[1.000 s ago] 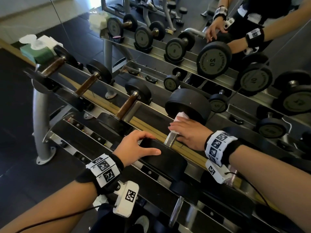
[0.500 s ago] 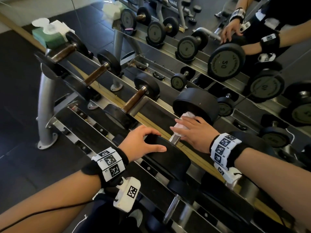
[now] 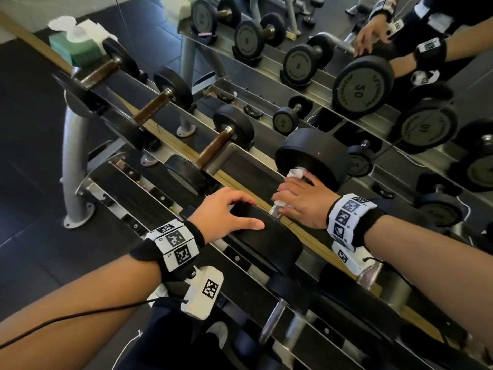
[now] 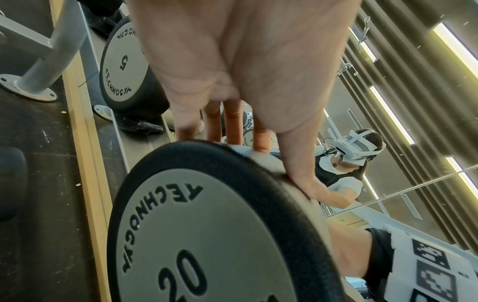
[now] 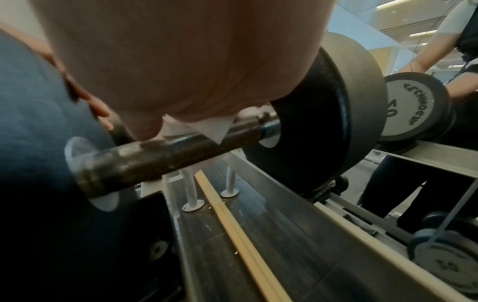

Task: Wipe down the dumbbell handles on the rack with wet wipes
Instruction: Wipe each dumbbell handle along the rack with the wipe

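Note:
A black 20 dumbbell [image 3: 266,244] lies across the rack's [image 3: 240,169] top tier, its far head [image 3: 312,153] toward the mirror. My left hand [image 3: 226,212] grips the near head [image 4: 207,235], fingers curled over its rim and thumb [image 4: 297,163] along the edge. My right hand [image 3: 301,201] is wrapped around the metal handle [image 5: 155,157] with a white wet wipe [image 3: 294,173] under the fingers. The wipe [image 5: 217,128] sticks out toward the far head. A short bare stretch of handle [image 3: 274,209] shows beside the near head.
Smaller dumbbells with brown handles [image 3: 152,106] [image 3: 213,148] sit to the left on the same tier. A green wet-wipe pack [image 3: 77,46] stands at the rack's far left end. A lower tier holds another dumbbell [image 3: 272,321]. A mirror [image 3: 346,62] backs the rack.
Both hands keep their hold on the same dumbbell. The head view has swung a little, so the rack sits further right and lower in the picture.

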`<state>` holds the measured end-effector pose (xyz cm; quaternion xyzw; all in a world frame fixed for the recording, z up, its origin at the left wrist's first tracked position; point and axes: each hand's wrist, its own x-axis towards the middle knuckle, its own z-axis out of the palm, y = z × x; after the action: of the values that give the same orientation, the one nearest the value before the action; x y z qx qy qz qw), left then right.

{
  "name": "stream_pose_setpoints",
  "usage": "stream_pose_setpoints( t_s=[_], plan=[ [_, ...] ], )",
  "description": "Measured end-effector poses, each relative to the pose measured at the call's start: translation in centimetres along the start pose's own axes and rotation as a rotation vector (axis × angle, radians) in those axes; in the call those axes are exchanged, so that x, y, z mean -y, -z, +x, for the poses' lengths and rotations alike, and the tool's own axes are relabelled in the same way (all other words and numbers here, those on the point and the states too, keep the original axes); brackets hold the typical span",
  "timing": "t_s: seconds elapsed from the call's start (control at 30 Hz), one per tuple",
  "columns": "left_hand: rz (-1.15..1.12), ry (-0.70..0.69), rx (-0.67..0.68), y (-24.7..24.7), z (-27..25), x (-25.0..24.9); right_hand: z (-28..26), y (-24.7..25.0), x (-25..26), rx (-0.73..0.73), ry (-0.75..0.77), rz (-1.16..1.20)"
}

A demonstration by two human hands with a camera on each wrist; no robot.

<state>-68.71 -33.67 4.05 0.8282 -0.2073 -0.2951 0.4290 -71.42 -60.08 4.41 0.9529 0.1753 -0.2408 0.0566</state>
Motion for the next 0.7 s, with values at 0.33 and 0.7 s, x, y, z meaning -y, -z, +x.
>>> stream_pose_setpoints(
  t_s=[0.33,0.7],
  plan=[
    [-0.023,0.013,0.001,-0.2,0.1,0.2,1.2,0.9,-0.3,0.129,0.009,-0.004],
    [-0.045,-0.006,0.005,-0.2,0.2,0.4,0.6,0.5,0.0,0.11,0.001,0.044]
  ],
)
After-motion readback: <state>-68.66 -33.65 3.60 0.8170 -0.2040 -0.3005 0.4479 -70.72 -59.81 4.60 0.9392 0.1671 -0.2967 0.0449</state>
